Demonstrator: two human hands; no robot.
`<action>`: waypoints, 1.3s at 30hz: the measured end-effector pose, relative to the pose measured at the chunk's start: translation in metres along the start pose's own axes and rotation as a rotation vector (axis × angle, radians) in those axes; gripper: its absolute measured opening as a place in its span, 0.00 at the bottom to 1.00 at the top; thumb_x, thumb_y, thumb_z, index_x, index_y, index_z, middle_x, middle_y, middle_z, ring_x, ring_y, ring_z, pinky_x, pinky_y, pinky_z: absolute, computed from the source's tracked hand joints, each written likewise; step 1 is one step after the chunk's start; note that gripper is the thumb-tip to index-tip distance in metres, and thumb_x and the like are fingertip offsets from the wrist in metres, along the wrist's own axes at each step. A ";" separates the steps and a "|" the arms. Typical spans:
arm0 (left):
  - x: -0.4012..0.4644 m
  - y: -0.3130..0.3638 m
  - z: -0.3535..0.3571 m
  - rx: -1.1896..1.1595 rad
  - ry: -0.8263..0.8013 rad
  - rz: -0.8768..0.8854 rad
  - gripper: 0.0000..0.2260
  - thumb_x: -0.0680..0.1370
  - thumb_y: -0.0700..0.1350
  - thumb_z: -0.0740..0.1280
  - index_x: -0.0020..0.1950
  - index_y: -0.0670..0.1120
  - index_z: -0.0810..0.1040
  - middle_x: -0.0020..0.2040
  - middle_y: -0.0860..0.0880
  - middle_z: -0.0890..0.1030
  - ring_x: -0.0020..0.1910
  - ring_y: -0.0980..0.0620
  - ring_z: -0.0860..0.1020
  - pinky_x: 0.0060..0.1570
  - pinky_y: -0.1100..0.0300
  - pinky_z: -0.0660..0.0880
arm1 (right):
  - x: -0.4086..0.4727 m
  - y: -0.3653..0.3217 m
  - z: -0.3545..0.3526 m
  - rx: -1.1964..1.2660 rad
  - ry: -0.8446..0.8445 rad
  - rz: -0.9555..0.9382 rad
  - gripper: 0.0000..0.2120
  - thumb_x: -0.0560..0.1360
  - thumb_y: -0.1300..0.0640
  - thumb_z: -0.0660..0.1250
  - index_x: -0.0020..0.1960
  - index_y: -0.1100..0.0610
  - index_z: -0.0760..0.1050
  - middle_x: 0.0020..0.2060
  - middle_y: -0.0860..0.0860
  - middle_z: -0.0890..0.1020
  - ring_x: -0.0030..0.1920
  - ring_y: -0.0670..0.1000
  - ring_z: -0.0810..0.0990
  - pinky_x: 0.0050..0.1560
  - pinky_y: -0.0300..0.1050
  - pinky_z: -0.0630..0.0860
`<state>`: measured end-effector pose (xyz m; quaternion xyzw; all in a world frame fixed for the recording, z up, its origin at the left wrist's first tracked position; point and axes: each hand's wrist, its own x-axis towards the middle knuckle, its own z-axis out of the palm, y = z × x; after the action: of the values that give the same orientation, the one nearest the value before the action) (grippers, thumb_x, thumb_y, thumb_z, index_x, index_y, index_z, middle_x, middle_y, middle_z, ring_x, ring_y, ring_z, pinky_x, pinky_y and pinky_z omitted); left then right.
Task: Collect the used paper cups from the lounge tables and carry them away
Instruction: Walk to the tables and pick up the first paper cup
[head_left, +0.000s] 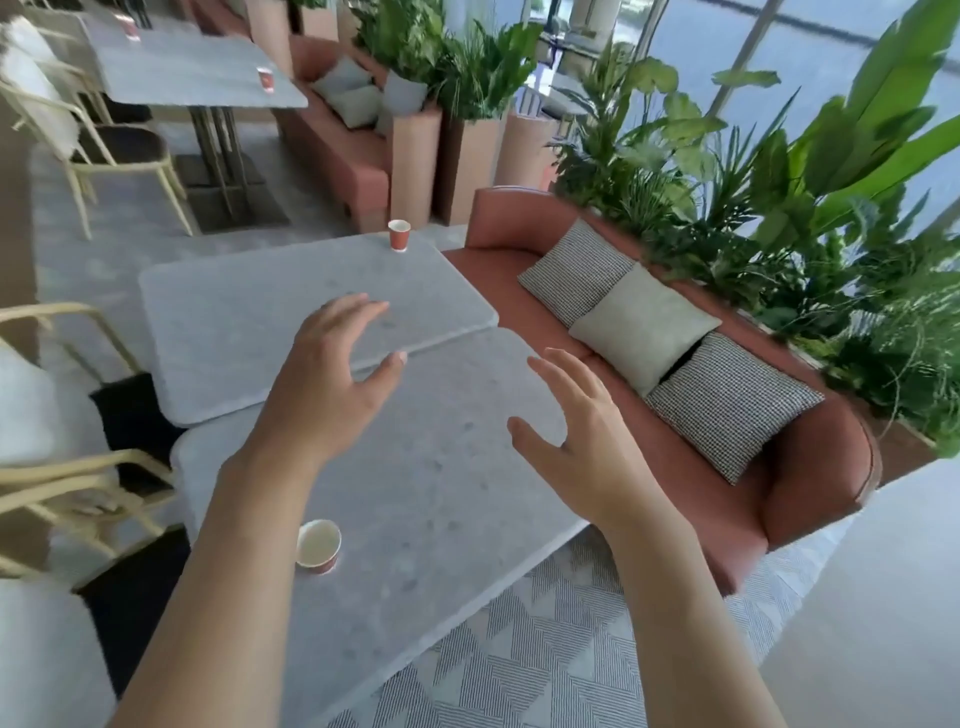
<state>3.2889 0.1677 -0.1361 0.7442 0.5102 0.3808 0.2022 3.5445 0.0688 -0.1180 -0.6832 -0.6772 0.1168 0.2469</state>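
A red paper cup (318, 546) with a white inside stands on the near grey table (441, 493), just right of my left forearm. A second red cup (399, 235) stands at the far corner of the adjoining grey table (234, 322). Two more red cups (265, 79) (130, 26) sit on a farther table (192, 73) at the upper left. My left hand (332, 374) hovers above the tables with fingers spread and holds nothing. My right hand (576, 441) hovers beside it, fingers relaxed, also holding nothing.
A terracotta sofa (789, 499) with three cushions runs along the right side of the tables, backed by leafy plants (831, 208). Pale wooden chairs (78, 493) stand at the left. Tall planters (415, 166) and another sofa (337, 145) lie beyond. Patterned carpet (519, 649) covers the floor.
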 end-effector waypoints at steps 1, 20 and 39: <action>0.001 -0.011 -0.006 0.006 0.006 -0.026 0.23 0.82 0.47 0.71 0.76 0.45 0.76 0.77 0.47 0.73 0.79 0.49 0.67 0.76 0.63 0.59 | 0.009 -0.005 0.009 0.003 -0.027 -0.013 0.33 0.80 0.41 0.68 0.82 0.48 0.64 0.82 0.45 0.62 0.83 0.49 0.57 0.78 0.60 0.65; -0.076 -0.139 0.002 0.194 0.113 -0.491 0.24 0.80 0.48 0.74 0.75 0.43 0.77 0.75 0.48 0.74 0.76 0.49 0.70 0.76 0.60 0.61 | 0.116 -0.024 0.181 0.107 -0.489 -0.367 0.33 0.80 0.44 0.71 0.81 0.52 0.67 0.81 0.48 0.65 0.82 0.51 0.60 0.81 0.54 0.61; -0.170 -0.228 0.135 0.457 -0.363 -0.644 0.44 0.78 0.65 0.71 0.86 0.48 0.55 0.81 0.48 0.64 0.77 0.44 0.68 0.72 0.47 0.70 | 0.040 0.069 0.316 -0.195 -0.940 -0.280 0.39 0.81 0.43 0.66 0.85 0.51 0.51 0.85 0.50 0.50 0.83 0.56 0.58 0.79 0.56 0.61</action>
<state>3.2229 0.1155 -0.4396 0.6275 0.7438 0.0386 0.2270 3.4500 0.1674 -0.4141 -0.4793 -0.8081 0.3139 -0.1367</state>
